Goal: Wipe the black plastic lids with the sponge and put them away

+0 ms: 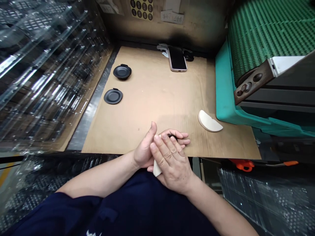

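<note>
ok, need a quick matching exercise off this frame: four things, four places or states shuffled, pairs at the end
Things
1. Phone
2. Nearer black dish
3. Pale half-disc
4. Right hand

Places or states
A. On the left side of the cardboard
B. Over the left hand, a pale piece between them
C. Near the cardboard's far edge, screen dark
D. Beside the teal crate

Pairs: 1-C, 2-A, 3-D, 4-B
</note>
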{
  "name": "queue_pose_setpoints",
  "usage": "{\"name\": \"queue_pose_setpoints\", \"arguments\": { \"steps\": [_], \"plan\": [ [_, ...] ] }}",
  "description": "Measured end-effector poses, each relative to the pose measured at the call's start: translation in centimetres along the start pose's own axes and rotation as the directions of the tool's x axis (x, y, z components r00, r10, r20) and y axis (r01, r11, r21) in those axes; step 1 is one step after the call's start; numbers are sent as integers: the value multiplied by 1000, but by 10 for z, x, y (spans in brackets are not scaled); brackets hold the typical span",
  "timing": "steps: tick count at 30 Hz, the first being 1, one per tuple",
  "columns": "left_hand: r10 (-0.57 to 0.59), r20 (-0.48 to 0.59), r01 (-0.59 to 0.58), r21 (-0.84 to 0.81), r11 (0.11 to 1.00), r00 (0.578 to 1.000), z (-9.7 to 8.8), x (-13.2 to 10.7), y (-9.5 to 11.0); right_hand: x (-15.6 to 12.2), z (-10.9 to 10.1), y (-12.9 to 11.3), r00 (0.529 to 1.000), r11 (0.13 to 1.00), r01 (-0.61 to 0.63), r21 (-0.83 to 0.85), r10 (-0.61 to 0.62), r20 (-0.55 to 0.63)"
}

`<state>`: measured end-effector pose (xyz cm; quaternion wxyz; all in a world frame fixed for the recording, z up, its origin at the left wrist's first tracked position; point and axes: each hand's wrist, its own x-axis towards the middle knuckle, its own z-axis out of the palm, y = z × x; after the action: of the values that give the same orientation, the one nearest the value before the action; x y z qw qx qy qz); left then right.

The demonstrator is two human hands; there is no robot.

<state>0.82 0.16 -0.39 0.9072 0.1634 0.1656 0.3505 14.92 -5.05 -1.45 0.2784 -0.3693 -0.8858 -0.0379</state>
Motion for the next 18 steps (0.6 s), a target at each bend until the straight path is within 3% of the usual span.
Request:
{"name": "queue_pose_setpoints", "arguments": {
  "steps": [4,11,18],
  "plan": [
    [4,-4,-4,31,1000,1000,0,0,2,-6,1,-5,997,997,77,-8,-77,29],
    [29,-27,-29,13,999,999,2,1,2,-8,4,-7,1000,1000,-4,30,4,-6],
    [32,-24,-32,-13,999,999,2,1,1,-4,2,0,1000,999,11,32,-11,-1]
  ]
}}
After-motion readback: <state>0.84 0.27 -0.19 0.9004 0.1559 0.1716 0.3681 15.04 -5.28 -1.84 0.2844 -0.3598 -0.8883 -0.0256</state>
